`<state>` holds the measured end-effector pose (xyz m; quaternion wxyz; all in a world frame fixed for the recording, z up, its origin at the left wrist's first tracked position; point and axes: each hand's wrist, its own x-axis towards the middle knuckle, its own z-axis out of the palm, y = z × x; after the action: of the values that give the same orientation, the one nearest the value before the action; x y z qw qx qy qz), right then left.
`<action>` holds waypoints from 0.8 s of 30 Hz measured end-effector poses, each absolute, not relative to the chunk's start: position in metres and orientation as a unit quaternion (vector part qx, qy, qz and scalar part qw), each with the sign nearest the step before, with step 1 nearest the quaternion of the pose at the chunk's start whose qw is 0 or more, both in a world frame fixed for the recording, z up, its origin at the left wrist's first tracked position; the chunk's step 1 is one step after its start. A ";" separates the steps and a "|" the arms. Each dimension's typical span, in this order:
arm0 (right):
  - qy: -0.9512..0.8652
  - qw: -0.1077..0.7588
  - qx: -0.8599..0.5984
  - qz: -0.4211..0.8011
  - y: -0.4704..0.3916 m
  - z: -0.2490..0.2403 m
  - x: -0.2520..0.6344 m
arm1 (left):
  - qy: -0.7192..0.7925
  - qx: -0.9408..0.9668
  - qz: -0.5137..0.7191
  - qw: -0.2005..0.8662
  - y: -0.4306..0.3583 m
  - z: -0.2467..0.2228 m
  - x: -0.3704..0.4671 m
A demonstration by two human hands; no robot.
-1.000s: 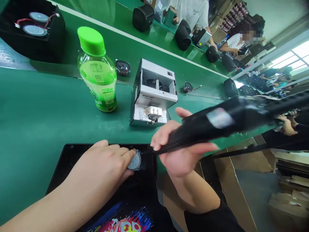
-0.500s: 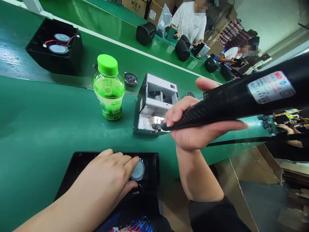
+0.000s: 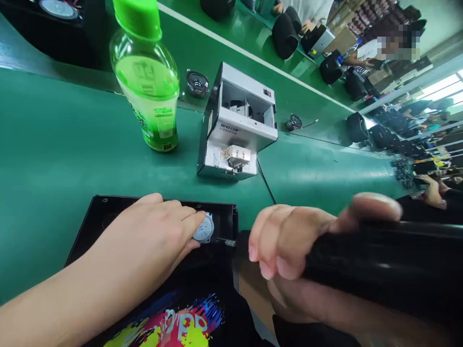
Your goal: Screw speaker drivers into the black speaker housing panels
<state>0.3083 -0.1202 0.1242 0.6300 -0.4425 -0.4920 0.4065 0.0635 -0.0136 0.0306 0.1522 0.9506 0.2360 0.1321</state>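
My right hand (image 3: pixel 289 246) is wrapped round a black electric screwdriver (image 3: pixel 376 270), which lies nearly level with its tip towards the left. The bit (image 3: pixel 227 242) ends just right of a small round speaker (image 3: pixel 204 228) with a grey back. That speaker sits inside a black speaker box (image 3: pixel 224 212) in front of me. My left hand (image 3: pixel 155 226) reaches over the box, its fingers closed together against the speaker's left edge and the thumb on the near side. The hand hides much of the box's inside. Whether the bit carries a screw I cannot tell.
Behind the box stands a silver screw feeder (image 3: pixel 246 125), with a green-capped bottle (image 3: pixel 152 91) to its left. Loose speakers (image 3: pixel 197 83) lie further back. Another black box (image 3: pixel 61 33) is at the upper left. Co-workers sit across the green bench (image 3: pixel 307 168).
The screwdriver has come down from beside the screw feeder to the box, its bit now close to the speaker. My left hand keeps its place on the speaker. The view has shifted.
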 end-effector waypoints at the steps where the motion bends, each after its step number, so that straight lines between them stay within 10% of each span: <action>1: -0.487 0.633 -0.448 0.401 -0.124 0.118 0.304 | 0.236 0.951 0.130 0.151 -0.014 0.031 0.063; 24: -0.541 0.599 -0.447 0.386 -0.131 0.087 0.288 | 0.243 0.950 0.157 0.120 -0.020 0.032 0.062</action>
<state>0.2877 -0.1312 0.0871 0.5988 -0.4467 -0.5411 0.3861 0.0622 -0.0203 0.0322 0.1196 0.9499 0.2426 0.1568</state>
